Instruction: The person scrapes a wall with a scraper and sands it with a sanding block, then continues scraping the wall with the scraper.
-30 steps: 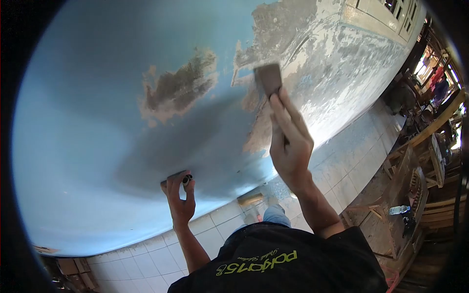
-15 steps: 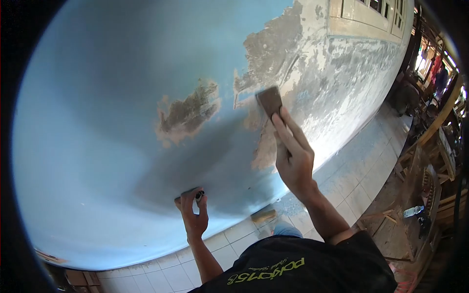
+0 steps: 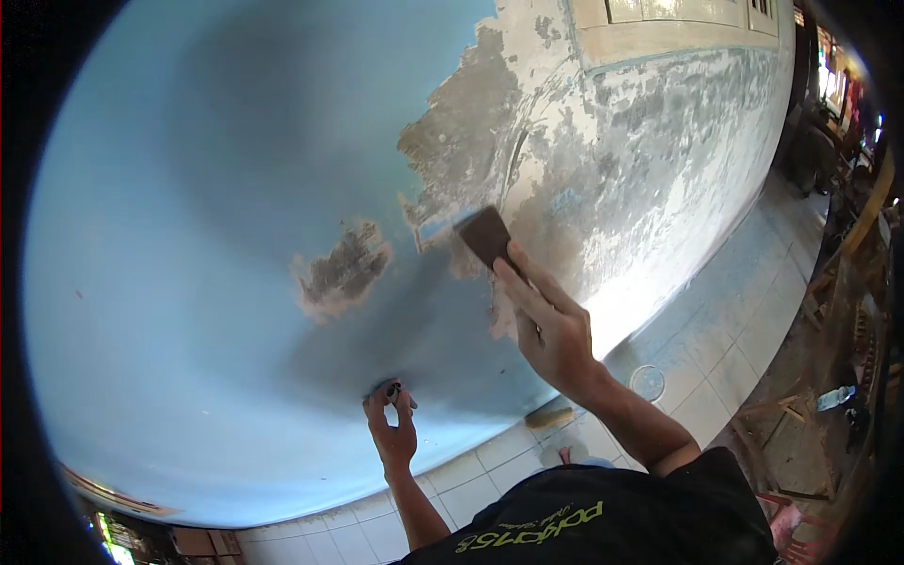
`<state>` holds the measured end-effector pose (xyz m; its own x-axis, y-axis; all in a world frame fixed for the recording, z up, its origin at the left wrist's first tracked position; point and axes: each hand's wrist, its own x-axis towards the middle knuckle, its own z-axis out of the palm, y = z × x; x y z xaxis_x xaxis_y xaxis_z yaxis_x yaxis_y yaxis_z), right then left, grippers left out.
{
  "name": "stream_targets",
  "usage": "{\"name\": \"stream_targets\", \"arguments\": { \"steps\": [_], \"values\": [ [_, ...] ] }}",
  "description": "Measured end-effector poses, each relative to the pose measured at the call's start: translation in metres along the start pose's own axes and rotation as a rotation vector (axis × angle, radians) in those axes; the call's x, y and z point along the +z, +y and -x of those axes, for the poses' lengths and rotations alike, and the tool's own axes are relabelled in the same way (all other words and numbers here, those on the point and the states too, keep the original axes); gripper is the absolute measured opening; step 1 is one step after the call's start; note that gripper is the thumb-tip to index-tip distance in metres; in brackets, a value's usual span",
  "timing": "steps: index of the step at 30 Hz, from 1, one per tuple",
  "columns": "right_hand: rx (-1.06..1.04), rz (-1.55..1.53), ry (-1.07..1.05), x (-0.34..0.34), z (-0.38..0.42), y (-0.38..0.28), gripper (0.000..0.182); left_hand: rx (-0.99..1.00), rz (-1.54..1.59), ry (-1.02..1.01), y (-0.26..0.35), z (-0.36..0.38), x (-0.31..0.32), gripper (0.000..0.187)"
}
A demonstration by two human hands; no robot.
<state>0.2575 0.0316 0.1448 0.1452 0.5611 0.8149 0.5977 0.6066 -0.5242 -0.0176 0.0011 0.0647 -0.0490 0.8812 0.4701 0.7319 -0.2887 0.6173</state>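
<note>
- Plainly, the scraper (image 3: 483, 235) is the thing in hand: its dark flat blade lies against the blue wall (image 3: 188, 235), right at the ragged edge where blue paint meets the bare grey patch (image 3: 461, 151).
- The right hand (image 3: 549, 325) holds it with fingers clamped round the handle, and two fingers run forward along the back of the blade; that reads as a good grip for pressing the edge flat, and I would keep it.
- To do this well, I judge the blade should stay at a low angle to the wall, so it lifts loose paint rather than gouging the plaster beneath.
- Working from the flaked border into the sound blue looks the sensible direction, since the paint edge there already stands open to the blade.
- The left hand (image 3: 394, 433) rests low on the wall with fingers curled together round a small dark object (image 3: 392, 388); what it is I cannot tell. It seems to serve as a brace, which should steady the body.
- A second, smaller bare patch (image 3: 344, 268) sits left of the blade, well apart from it.
- Below, white floor tiles (image 3: 471, 490) meet the wall's foot, and a small block (image 3: 549, 417) lies there.
- Off to the right, a plastic bottle (image 3: 836, 397) lies among wooden furniture (image 3: 800, 443).
</note>
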Motion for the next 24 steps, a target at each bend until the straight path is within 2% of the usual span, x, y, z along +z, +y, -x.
{"name": "stream_targets", "arguments": {
  "steps": [2, 3, 5, 12, 14, 17, 20, 24],
  "values": [
    [-0.012, -0.015, 0.02, 0.0, -0.002, 0.008, 0.047, -0.203, 0.206, 0.045, 0.003, 0.005, 0.001, 0.016],
    [-0.019, -0.019, 0.034, 0.001, -0.001, 0.01, 0.048, -0.207, 0.192, 0.035, 0.007, 0.006, 0.0, 0.016],
    [0.014, -0.032, 0.044, 0.002, -0.005, 0.007, 0.047, -0.133, 0.194, 0.063, 0.016, 0.007, -0.007, 0.016],
    [0.026, 0.077, 0.103, 0.012, 0.003, -0.002, 0.046, -0.15, 0.199, 0.039, 0.008, 0.002, -0.037, 0.015],
    [0.017, 0.139, 0.165, 0.012, -0.016, -0.005, 0.046, -0.056, 0.167, 0.013, -0.003, -0.007, -0.044, 0.015],
    [0.024, 0.216, 0.244, 0.022, -0.014, -0.015, 0.043, -0.054, 0.285, -0.113, -0.018, -0.02, -0.059, 0.014],
    [0.068, 0.246, 0.206, 0.036, 0.009, -0.023, 0.043, -0.092, 0.383, -0.226, -0.019, -0.028, -0.072, 0.015],
    [0.077, 0.228, 0.247, 0.026, -0.008, -0.026, 0.039, -0.039, 0.475, -0.294, -0.025, -0.036, -0.074, 0.015]
  ]
}}
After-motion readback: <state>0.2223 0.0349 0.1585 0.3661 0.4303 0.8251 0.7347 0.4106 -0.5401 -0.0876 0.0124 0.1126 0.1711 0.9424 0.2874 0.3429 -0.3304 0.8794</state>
